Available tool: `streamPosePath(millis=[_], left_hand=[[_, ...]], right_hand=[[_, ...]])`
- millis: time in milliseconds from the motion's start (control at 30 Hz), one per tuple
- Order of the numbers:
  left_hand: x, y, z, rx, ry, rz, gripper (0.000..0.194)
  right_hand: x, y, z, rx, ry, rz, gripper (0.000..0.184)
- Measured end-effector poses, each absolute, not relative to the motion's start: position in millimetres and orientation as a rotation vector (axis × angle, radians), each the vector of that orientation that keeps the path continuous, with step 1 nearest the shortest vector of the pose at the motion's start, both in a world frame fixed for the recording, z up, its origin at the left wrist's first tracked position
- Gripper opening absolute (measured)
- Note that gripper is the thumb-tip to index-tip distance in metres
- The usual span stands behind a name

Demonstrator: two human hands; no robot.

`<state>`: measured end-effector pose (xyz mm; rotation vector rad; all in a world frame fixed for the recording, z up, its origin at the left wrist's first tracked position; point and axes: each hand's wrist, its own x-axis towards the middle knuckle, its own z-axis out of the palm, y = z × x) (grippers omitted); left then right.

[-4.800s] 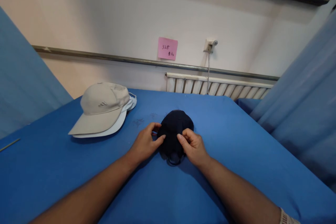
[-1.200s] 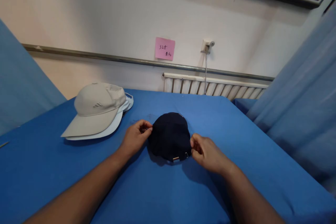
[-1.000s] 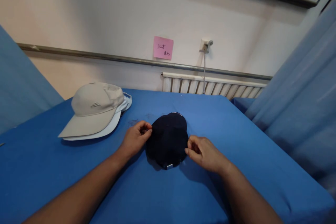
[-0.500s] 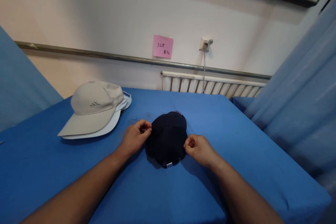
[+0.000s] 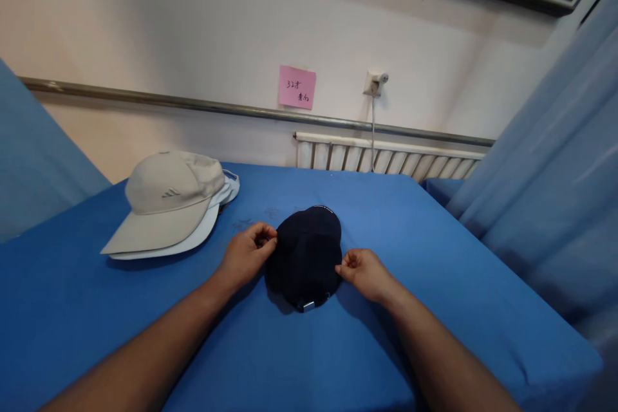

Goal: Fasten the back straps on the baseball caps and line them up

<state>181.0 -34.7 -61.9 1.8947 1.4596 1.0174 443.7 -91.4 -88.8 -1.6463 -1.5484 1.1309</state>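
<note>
Head camera looks forward and down across the table (image 5: 454,315)

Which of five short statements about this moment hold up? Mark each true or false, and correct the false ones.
1. The left hand is at the edge of the dark cap. True.
2. The right hand is on the beige cap. False: the right hand is at the dark cap's edge; the beige cap lies apart, over a paler brim.
3. A pink note is on the wall above the metal rail. True.
4. The cloth under the caps is green. False: the cloth is blue.
5. The dark cap's metal clasp is at its near side. True.
</note>
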Motion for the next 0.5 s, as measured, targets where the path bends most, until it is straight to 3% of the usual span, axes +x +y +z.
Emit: streamPosePath(millis=[267,500], left_hand=[[179,-34,-58,1.876,1.461,1.098,0.018],[181,-38,-59,1.895,1.454,1.086,0.018]], right_hand=[[482,-91,-66,-1.123,-1.359,1.665,0.019],[481,-85,-74,-1.267,-1.437,1.578,0.006]])
